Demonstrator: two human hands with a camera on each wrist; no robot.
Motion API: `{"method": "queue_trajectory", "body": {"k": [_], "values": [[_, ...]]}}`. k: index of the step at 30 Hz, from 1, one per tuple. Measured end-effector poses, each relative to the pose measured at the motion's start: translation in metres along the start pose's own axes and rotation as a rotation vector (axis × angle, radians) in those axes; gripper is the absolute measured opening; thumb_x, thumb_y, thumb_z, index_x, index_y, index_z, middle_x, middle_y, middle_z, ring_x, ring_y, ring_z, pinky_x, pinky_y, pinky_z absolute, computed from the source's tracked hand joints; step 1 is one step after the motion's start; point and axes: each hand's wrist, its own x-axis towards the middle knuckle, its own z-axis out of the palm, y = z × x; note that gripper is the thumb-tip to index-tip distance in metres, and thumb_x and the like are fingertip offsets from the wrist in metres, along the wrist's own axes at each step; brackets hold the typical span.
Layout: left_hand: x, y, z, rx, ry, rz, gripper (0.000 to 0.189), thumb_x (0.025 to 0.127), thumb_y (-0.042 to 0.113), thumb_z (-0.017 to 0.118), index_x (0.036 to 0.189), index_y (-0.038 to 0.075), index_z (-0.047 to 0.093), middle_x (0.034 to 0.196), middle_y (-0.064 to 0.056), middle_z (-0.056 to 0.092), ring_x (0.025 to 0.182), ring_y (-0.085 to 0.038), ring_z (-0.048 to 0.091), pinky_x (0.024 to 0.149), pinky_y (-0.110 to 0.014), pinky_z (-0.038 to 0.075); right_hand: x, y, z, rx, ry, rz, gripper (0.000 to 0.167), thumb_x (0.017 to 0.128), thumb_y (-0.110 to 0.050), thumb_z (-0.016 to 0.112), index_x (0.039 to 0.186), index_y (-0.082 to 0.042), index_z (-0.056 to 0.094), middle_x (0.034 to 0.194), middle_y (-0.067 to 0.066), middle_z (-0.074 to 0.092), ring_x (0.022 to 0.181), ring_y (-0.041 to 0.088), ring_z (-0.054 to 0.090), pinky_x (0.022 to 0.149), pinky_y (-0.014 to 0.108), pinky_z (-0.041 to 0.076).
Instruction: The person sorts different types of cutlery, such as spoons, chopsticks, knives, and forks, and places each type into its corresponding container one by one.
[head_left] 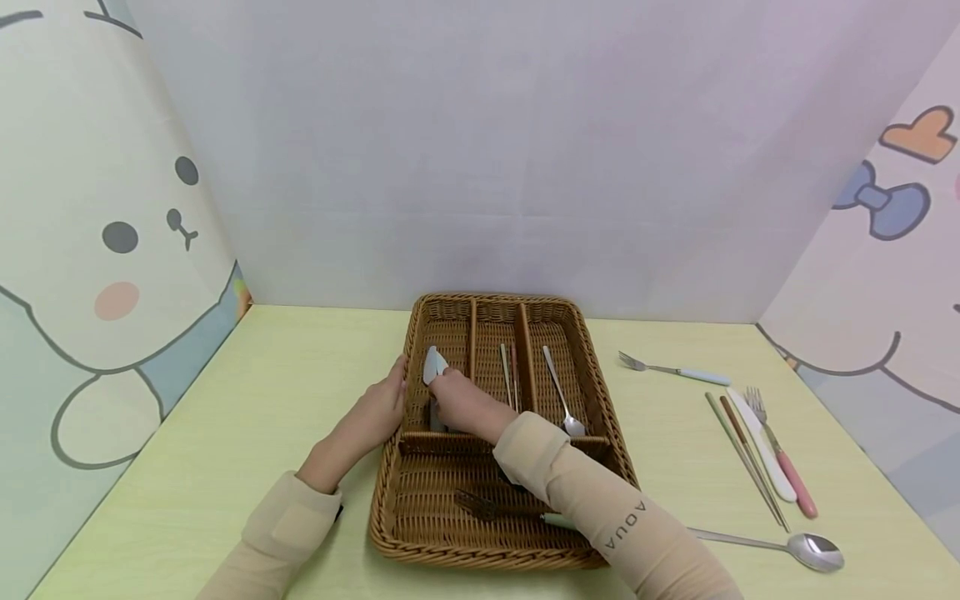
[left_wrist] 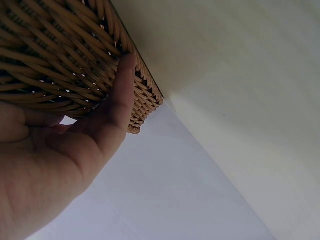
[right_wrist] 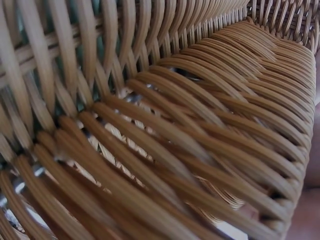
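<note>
A brown wicker cutlery basket (head_left: 491, 564) with several compartments stands before me. My left hand (head_left: 378, 412) grips its left side, one finger (left_wrist: 125, 92) lying along the outer wall in the left wrist view. Over the left compartment, my right hand (head_left: 468, 404) holds a flat utensil (head_left: 432, 364) with a pale silvery-blue end pointing up; the hand covers most of it. Below that hand lies a dark piece (head_left: 436, 415). A pair of chopsticks (head_left: 506, 367) lies in the middle compartment, a spoon (head_left: 557, 383) in the right one, and a green-handled fork (head_left: 510, 510) in the front one.
Right of the basket lie a blue-handled fork (head_left: 675, 371), chopsticks (head_left: 738, 450), a white-handled knife (head_left: 765, 450), a pink-handled fork (head_left: 783, 458) and a large spoon (head_left: 813, 552). A pale curtain (head_left: 487, 167) closes off the back of the table (head_left: 285, 375).
</note>
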Motion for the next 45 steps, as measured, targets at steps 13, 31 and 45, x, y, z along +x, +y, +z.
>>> {"method": "queue_trajectory", "body": {"k": [13,31,45], "values": [[0.000,0.000,-0.001,0.003,-0.014,-0.013,0.048,0.100,0.011,0.026,0.142,-0.010,0.015,0.096,-0.024,0.059,0.089,-0.029,0.061,0.075,-0.041,0.050,-0.008,0.003,-0.010,0.019,0.112,-0.069,0.020,0.089,-0.002,0.054,0.105,0.001,0.065,0.102,0.016,0.061,0.086,0.019,0.062,0.058,0.017,0.049],[0.001,0.003,-0.003,-0.005,-0.041,-0.021,0.049,0.100,0.011,0.024,0.142,-0.010,0.011,0.066,-0.005,0.044,0.057,-0.016,0.048,0.067,-0.036,0.047,-0.034,0.023,-0.041,-0.013,0.287,-0.087,0.014,0.088,-0.004,0.054,0.096,-0.006,0.066,0.087,0.006,0.060,0.075,0.015,0.056,0.059,0.023,0.048],[0.002,0.001,-0.003,-0.016,-0.051,-0.022,0.049,0.101,0.011,0.023,0.143,-0.010,0.010,0.067,-0.005,0.044,0.056,-0.014,0.045,0.070,-0.036,0.046,-0.058,0.063,-0.061,-0.004,0.381,0.065,0.017,0.087,-0.007,0.056,0.100,-0.007,0.067,0.090,0.007,0.065,0.072,0.016,0.057,0.054,0.025,0.046]]}}
